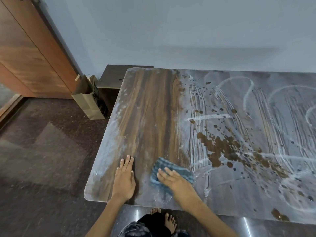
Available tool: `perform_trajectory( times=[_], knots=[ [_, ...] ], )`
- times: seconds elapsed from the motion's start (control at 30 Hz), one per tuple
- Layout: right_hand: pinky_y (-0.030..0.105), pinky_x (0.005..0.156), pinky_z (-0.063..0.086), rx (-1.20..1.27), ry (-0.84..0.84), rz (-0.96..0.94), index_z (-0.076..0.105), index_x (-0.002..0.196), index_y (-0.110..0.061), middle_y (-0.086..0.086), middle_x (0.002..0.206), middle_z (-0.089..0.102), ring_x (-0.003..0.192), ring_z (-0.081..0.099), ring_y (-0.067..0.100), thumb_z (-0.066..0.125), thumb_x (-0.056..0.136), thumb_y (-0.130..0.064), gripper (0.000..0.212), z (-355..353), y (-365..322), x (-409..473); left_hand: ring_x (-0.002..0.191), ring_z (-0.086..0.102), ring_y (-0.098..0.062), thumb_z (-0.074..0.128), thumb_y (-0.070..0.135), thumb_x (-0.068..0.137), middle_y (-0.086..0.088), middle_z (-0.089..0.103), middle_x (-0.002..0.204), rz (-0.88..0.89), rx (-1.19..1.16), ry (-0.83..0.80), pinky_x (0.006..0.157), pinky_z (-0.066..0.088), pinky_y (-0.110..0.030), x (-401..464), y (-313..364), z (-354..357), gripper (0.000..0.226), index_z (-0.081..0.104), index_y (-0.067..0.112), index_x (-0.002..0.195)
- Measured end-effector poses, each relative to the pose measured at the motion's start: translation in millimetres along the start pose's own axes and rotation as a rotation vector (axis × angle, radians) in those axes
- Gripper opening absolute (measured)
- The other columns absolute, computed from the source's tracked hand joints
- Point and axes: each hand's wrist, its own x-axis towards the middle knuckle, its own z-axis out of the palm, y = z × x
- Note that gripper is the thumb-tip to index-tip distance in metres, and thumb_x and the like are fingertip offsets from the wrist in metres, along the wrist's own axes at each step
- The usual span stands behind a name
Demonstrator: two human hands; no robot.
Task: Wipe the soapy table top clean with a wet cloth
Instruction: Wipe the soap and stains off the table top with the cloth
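The wooden table top (150, 106) shows a wiped strip of bare wood grain on its left part. White soapy film with swirl marks (256, 117) covers the middle and right, dotted with brown wet patches (220, 147). A blue checked cloth (164, 170) lies flat near the front edge. My right hand (172, 178) presses on it with straight fingers. My left hand (124, 177) rests flat on the table to the left of the cloth, fingers straight and pointing away from me.
A brown paper bag (87, 98) stands on the dark floor (42, 151) off the table's far left corner, beside a low dark shelf (116, 76). A wooden door (27, 48) is at far left. My bare feet (168, 219) show under the front edge.
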Motion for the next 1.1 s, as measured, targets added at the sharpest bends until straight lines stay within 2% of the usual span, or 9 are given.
perform_trajectory(
  times=[0.23,0.37,0.47,0.57,0.63,0.73,0.8,0.97,1.1],
  knots=[
    [0.027,0.114,-0.003,0.006,0.161,0.224,0.009,0.149,-0.017,-0.001,0.157,0.003,0.144,-0.001,0.02,0.045,0.083,0.014,0.081,-18,1,86,0.143,0.0,-0.017,0.027,0.007,0.098,0.002,0.012,0.155,-0.036,-0.099,0.026,0.115,0.001,-0.03,6,6,-3,0.047,0.026,0.014,0.144],
    [0.021,0.105,-0.011,0.019,-0.045,-0.026,0.016,0.147,-0.017,-0.004,0.156,0.005,0.142,-0.004,0.014,0.039,0.08,0.022,0.081,1,-41,50,0.141,0.006,-0.014,0.03,0.001,0.096,-0.003,0.024,0.152,-0.02,-0.227,0.045,0.114,0.004,-0.028,17,-4,-11,0.043,0.042,0.012,0.135],
    [0.026,0.115,-0.009,0.069,-0.178,-0.157,0.019,0.145,-0.026,-0.019,0.149,0.005,0.136,-0.013,-0.001,0.043,0.083,0.015,0.078,24,-17,0,0.142,0.01,-0.016,0.033,0.0,0.095,-0.004,0.028,0.15,-0.058,-0.266,0.059,0.115,0.005,-0.029,22,-10,-16,0.041,0.045,0.01,0.133],
    [0.029,0.117,0.005,0.056,-0.095,0.074,0.019,0.136,-0.043,-0.031,0.143,0.006,0.133,-0.008,-0.011,0.045,0.084,0.013,0.081,7,12,-21,0.142,0.01,-0.017,0.035,-0.002,0.094,-0.004,0.028,0.15,-0.07,-0.273,0.071,0.115,0.004,-0.03,24,-10,-17,0.042,0.044,0.01,0.134],
    [0.03,0.117,0.009,0.054,-0.001,0.202,0.02,0.138,-0.038,-0.027,0.144,0.009,0.135,-0.003,-0.005,0.043,0.086,0.014,0.077,-17,24,-7,0.142,0.009,-0.018,0.034,-0.003,0.094,-0.004,0.027,0.151,-0.084,-0.265,0.095,0.115,0.003,-0.031,24,-8,-13,0.043,0.043,0.01,0.134],
    [0.029,0.117,-0.001,0.013,0.076,0.285,0.016,0.146,-0.023,-0.009,0.155,0.006,0.143,-0.002,0.014,0.042,0.086,0.014,0.076,-26,17,35,0.143,0.008,-0.019,0.032,-0.004,0.094,-0.004,0.027,0.151,-0.084,-0.247,0.114,0.115,0.002,-0.031,24,-6,-11,0.044,0.043,0.011,0.134],
    [0.03,0.115,-0.004,0.009,0.086,0.301,0.012,0.147,-0.024,-0.007,0.155,0.001,0.143,-0.004,0.019,0.037,0.083,0.018,0.08,-17,-6,52,0.143,0.01,-0.018,0.031,-0.004,0.094,-0.003,0.029,0.15,-0.047,-0.251,0.11,0.114,0.003,-0.027,25,-6,-10,0.044,0.045,0.012,0.133],
    [0.034,0.117,-0.001,0.033,-0.217,-0.079,0.025,0.145,-0.023,-0.014,0.151,0.008,0.133,-0.006,0.004,0.041,0.088,0.012,0.069,13,-49,18,0.141,0.014,-0.014,0.032,-0.005,0.094,-0.001,0.034,0.147,0.015,-0.271,0.094,0.111,0.006,-0.021,32,-8,-8,0.042,0.049,0.011,0.13],
    [0.033,0.116,0.009,0.034,-0.208,0.071,0.031,0.134,-0.04,-0.024,0.143,0.02,0.138,0.011,0.003,0.05,0.09,-0.009,0.057,-4,-7,-33,0.141,0.018,-0.016,0.034,-0.003,0.094,-0.003,0.036,0.146,0.028,-0.288,0.079,0.111,0.009,-0.022,34,-10,-10,0.039,0.051,0.01,0.127]
  ],
)
